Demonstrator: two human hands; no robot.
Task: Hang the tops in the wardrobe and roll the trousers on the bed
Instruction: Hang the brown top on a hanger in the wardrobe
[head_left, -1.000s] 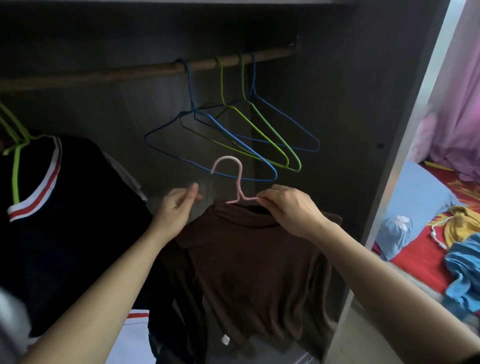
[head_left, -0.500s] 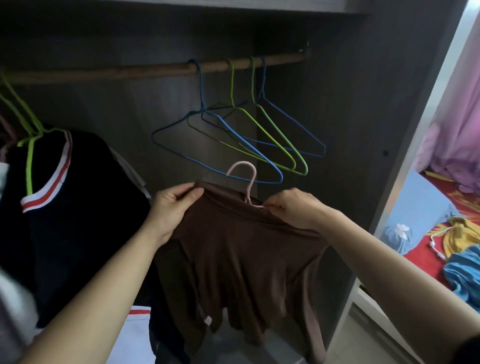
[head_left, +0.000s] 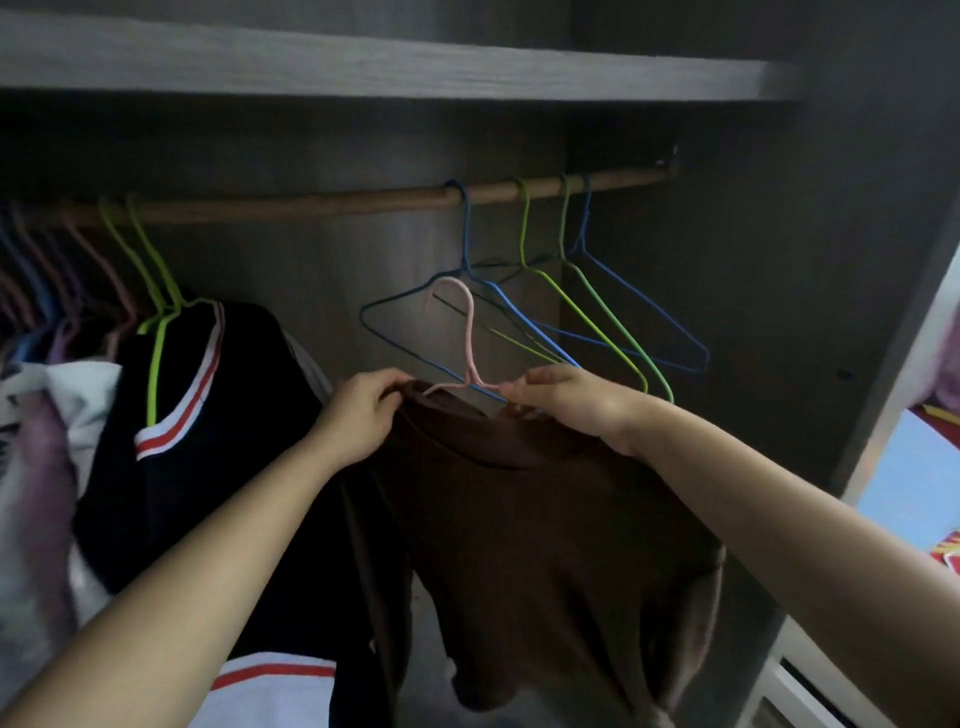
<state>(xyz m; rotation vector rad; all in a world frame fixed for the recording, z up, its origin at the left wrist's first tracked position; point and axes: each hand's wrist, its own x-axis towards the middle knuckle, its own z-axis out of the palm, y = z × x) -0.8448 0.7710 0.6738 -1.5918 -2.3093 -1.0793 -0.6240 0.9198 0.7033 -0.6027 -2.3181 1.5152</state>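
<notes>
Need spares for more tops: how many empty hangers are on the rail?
4, together at the rail's right end: blue, green, green, blue. Others may hide among clothes left.

Dim inside the wardrobe (head_left: 779, 312), its back deep in shadow; daylight comes from the right, everything slightly soft, hung clothes (head_left: 36, 415) at the left edge smeared

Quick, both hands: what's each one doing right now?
Left hand: grips the brown top by its collar.
Right hand: pinches the pink hanger.
</notes>
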